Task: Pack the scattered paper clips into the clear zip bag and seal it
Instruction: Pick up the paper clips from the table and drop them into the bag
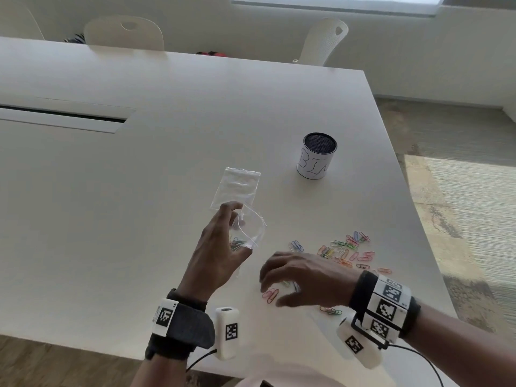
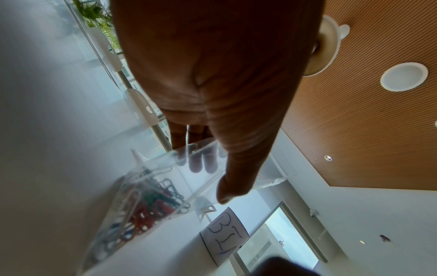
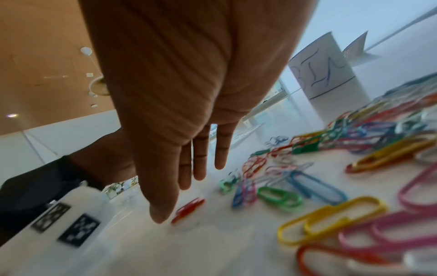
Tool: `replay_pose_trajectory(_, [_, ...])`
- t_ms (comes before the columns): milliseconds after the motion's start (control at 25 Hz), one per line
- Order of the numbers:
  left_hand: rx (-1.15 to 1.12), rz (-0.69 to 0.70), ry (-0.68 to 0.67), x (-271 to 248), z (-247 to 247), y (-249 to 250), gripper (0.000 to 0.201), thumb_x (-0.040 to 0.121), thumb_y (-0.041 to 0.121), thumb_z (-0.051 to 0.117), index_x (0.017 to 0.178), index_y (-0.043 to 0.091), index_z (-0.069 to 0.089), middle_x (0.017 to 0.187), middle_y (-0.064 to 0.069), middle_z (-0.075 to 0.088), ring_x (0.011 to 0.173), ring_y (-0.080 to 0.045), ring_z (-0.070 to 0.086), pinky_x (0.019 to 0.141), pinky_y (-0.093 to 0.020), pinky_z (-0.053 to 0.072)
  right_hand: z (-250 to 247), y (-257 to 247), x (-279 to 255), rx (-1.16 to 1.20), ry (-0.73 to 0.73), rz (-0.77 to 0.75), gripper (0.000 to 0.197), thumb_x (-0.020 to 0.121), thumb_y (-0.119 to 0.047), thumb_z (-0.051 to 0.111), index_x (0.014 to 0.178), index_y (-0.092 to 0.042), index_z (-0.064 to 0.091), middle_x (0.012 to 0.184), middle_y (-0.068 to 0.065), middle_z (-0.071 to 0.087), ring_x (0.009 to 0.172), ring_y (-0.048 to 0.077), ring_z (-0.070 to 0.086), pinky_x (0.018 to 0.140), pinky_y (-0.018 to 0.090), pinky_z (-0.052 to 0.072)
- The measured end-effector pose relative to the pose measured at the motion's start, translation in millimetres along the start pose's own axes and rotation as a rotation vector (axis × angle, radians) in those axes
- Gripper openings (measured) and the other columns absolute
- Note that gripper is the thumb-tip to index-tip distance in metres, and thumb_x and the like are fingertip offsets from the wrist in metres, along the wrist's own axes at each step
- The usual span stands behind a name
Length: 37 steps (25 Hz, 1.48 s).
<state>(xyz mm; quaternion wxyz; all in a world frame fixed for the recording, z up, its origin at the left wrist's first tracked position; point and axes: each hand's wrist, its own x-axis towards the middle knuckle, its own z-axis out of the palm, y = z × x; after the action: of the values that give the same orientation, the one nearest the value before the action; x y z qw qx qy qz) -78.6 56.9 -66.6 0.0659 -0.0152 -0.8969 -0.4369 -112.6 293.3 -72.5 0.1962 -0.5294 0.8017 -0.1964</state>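
Clear zip bag (image 1: 245,233), mouth open, sits pinched in your left hand (image 1: 217,252) left of the loose paper clips (image 1: 346,251); only the left wrist view shows clips inside; your right hand (image 1: 301,277) hovers spread over them, holding nothing

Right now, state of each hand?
Left hand: holding the zip bag, some paper clips inside.
Right hand: open, over loose clips, holding nothing.

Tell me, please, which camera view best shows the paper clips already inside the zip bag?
The left wrist view: coloured paper clips fill the zip bag up close. The head view shows only a few behind the left hand; the right wrist view shows none.
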Motion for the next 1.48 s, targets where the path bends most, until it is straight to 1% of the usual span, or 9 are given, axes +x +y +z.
replay_pose_trajectory(160, [-0.007,0.006,0.004,-0.6,-1.1,3.4,0.069,0.08,0.004,0.082,0.137,0.022,0.048,0.114,0.004,0.063,0.106,-0.013,0.061,0.077,0.005,0.039,1.8,2.6,-2.5,0.035,-0.089,-0.032,0.024,0.092,-0.025,0.077,0.115,-0.021,0.073,0.123,-0.008,0.066,0.116,0.01,0.057,0.1,0.023,0.046])
replay_pose_trajectory(400, [-0.017,-0.007,0.002,-1.4,0.6,3.2,0.069,0.08,0.007,0.082,0.135,0.027,0.047,0.115,0.007,0.063,0.106,-0.012,0.061,0.077,0.001,0.041,-22.2,34.2,-13.7,-0.017,0.054,0.128,0.014,0.093,-0.026,0.077,0.106,-0.02,0.074,0.115,-0.009,0.067,0.107,0.009,0.06,0.091,0.031,0.055])
replay_pose_trajectory(560, [-0.009,-0.016,-0.013,-1.3,1.3,1.2,0.07,0.08,0.009,0.081,0.135,0.033,0.044,0.115,0.008,0.062,0.112,-0.011,0.061,0.08,-0.004,0.041,-30.7,35.6,-19.7,-0.165,0.079,0.359,0.07,0.079,-0.068,0.074,0.14,-0.038,0.054,0.142,-0.012,0.051,0.127,0.008,0.049,0.1,0.03,0.051])
replay_pose_trajectory(640, [-0.011,-0.008,-0.011,-1.0,1.5,0.4,0.07,0.08,0.007,0.081,0.135,0.031,0.045,0.114,0.007,0.062,0.11,-0.012,0.061,0.078,0.001,0.041,-28.0,33.2,-19.4,-0.214,-0.005,0.427,0.087,0.074,-0.071,0.076,0.15,-0.043,0.043,0.15,-0.012,0.042,0.132,0.011,0.043,0.101,0.029,0.048])
replay_pose_trajectory(800, [-0.005,-0.003,-0.01,0.4,1.7,-0.8,0.071,0.08,0.008,0.081,0.136,0.031,0.045,0.113,0.008,0.062,0.108,-0.011,0.061,0.079,0.002,0.04,-21.0,28.4,-16.7,-0.172,-0.003,0.41,0.065,0.085,-0.048,0.079,0.145,-0.037,0.054,0.145,-0.009,0.048,0.125,0.01,0.05,0.098,0.024,0.047])
replay_pose_trajectory(1040, [-0.019,-0.008,-0.01,0.3,2.9,-0.8,0.07,0.079,0.005,0.08,0.136,0.03,0.046,0.116,0.007,0.064,0.113,-0.008,0.061,0.082,0.004,0.039,-11.5,26.0,-12.4,-0.129,0.108,0.377,0.015,0.1,-0.02,0.068,0.114,-0.022,0.073,0.118,-0.002,0.065,0.093,0.009,0.067,0.074,0.007,0.042])
replay_pose_trajectory(1240, [-0.003,-0.018,-0.016,1.0,2.4,-1.9,0.073,0.078,0.006,0.08,0.136,0.032,0.045,0.116,0.009,0.064,0.113,-0.008,0.061,0.082,0.003,0.039,-12.2,21.0,-3.8,-0.143,0.146,0.436,0.011,0.101,-0.007,0.063,0.099,-0.013,0.072,0.102,0.0,0.067,0.075,0.009,0.065,0.055,0.007,0.038])
replay_pose_trajectory(1400, [-0.005,-0.019,-0.015,0.9,1.3,0.6,0.071,0.08,0.006,0.08,0.137,0.031,0.045,0.117,0.007,0.063,0.111,-0.009,0.06,0.079,0.005,0.038,-15.1,24.1,0.7,-0.131,0.194,0.488,0.011,0.095,-0.003,0.069,0.089,-0.012,0.07,0.089,0.0,0.068,0.073,0.014,0.066,0.057,0.012,0.043])
replay_pose_trajectory(1480, [-0.002,-0.019,-0.012,0.4,0.7,1.2,0.071,0.08,0.006,0.08,0.137,0.03,0.045,0.117,0.008,0.064,0.11,-0.009,0.059,0.078,0.005,0.038,-19.7,26.8,-2.0,-0.051,0.235,0.507,0.01,0.091,-0.006,0.074,0.086,-0.014,0.071,0.085,-0.003,0.069,0.071,0.01,0.065,0.055,0.01,0.044])
